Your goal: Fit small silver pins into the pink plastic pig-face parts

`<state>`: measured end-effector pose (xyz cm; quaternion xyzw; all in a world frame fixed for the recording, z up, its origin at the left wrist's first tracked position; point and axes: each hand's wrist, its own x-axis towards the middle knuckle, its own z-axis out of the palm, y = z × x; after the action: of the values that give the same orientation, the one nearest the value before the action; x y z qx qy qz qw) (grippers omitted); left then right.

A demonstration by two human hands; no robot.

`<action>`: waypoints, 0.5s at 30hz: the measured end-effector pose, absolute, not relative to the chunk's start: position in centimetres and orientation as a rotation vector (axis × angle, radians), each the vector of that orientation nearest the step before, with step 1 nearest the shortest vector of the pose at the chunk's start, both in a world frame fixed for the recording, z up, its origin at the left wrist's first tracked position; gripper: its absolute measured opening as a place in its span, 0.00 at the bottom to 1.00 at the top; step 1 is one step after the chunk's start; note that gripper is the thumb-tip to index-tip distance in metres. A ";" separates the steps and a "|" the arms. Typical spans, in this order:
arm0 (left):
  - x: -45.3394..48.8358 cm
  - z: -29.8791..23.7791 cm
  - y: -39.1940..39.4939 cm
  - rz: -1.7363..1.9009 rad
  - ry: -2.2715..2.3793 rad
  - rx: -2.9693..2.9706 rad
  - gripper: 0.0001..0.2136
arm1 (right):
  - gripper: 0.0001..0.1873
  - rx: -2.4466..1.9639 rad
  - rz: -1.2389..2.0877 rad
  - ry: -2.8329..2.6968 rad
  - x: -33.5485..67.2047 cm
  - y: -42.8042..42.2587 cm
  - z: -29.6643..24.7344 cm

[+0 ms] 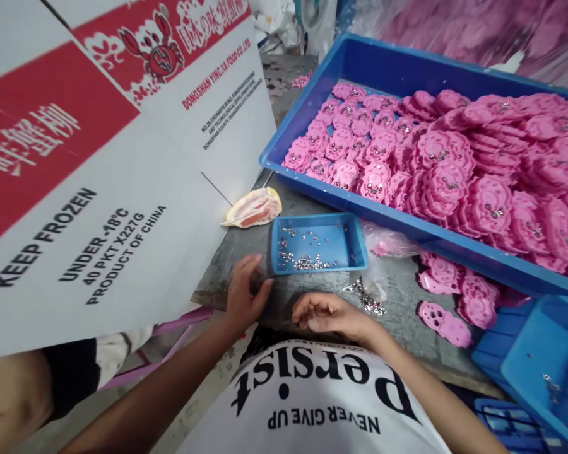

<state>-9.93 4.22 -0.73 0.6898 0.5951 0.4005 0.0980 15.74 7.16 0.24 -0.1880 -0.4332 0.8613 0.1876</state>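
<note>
One hand, my left hand [247,291], is over the near edge of the table [407,318], its thumb well apart from its bent fingers, so it stands fairly wide. From it, the small tray [343,234] lies at two o'clock, just beside my fingertips; whether they touch its corner I cannot tell. My right hand [334,314] is curled narrow, fingers bent in towards me, and I cannot tell whether anything sits inside them. The tray is at twelve o'clock from this hand, near it and flat on the table. Shiny bits [310,262] lie in it, thickest towards seven o'clock, with others scattered up to ten

More bits [373,306] lie loose on the table between two and three o'clock from my right hand, by a clear bag [376,271]. Further off, at three o'clock, are some pink pieces [445,323], and past them a blue bin [539,343]. The big crate [307,184] stands at two o'clock from the tray, packed with pink plates [449,180], neatly stacked at its left and heaped at its right. A rind [255,209] lies at ten o'clock from the tray, against a white box [170,164]
</note>
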 end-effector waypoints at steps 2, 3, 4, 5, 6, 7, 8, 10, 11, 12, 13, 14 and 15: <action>-9.9 -0.1 5.3 1.067 1.667 2.239 0.21 | 0.22 -0.513 2.397 -1.251 16.1 6.8 0.9; -9.9 0.2 5.9 0.982 1.616 2.325 0.20 | 0.22 -0.512 2.377 -1.277 16.3 6.6 1.3; -9.9 0.5 6.5 0.895 1.565 2.396 0.19 | 0.21 -0.519 2.352 -1.305 16.5 6.4 1.6; -9.9 0.7 7.0 0.814 1.527 2.450 0.17 | 0.21 -0.527 2.325 -1.330 16.8 6.2 1.9; -10.0 0.9 7.4 0.749 1.503 2.493 0.15 | 0.21 -0.538 2.301 -1.353 17.0 6.0 2.1; -10.0 0.9 7.6 0.702 1.493 2.529 0.13 | 0.21 -0.549 2.283 -1.377 17.3 5.7 2.3; -10.1 0.9 7.8 0.673 1.493 2.560 0.11 | 0.22 -0.561 2.270 -1.398 17.6 5.5 2.5; -10.4 0.8 7.6 0.641 1.489 2.604 0.10 | 0.22 -0.587 2.254 -1.439 18.3 5.0 2.8; -10.5 0.7 7.4 0.636 1.486 2.614 0.10 | 0.22 -0.609 2.243 -1.450 18.8 4.6 3.1; -10.7 0.7 7.1 0.637 1.482 2.621 0.11 | 0.22 -0.638 2.228 -1.454 19.2 4.3 3.3; -10.9 0.7 6.7 0.648 1.482 2.629 0.11 | 0.22 -0.674 2.209 -1.452 19.8 3.9 3.6; -11.1 0.7 6.3 0.669 1.489 2.641 0.10 | 0.22 -0.715 2.187 -1.448 20.4 3.5 3.8; -11.3 0.7 5.9 0.696 1.504 2.657 0.10 | 0.23 -0.760 2.165 -1.444 21.1 3.1 4.0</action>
<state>-11.29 5.94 0.70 0.8485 0.4803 0.2221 0.0053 21.11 3.09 4.00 -0.2739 -0.5204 0.7801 0.2136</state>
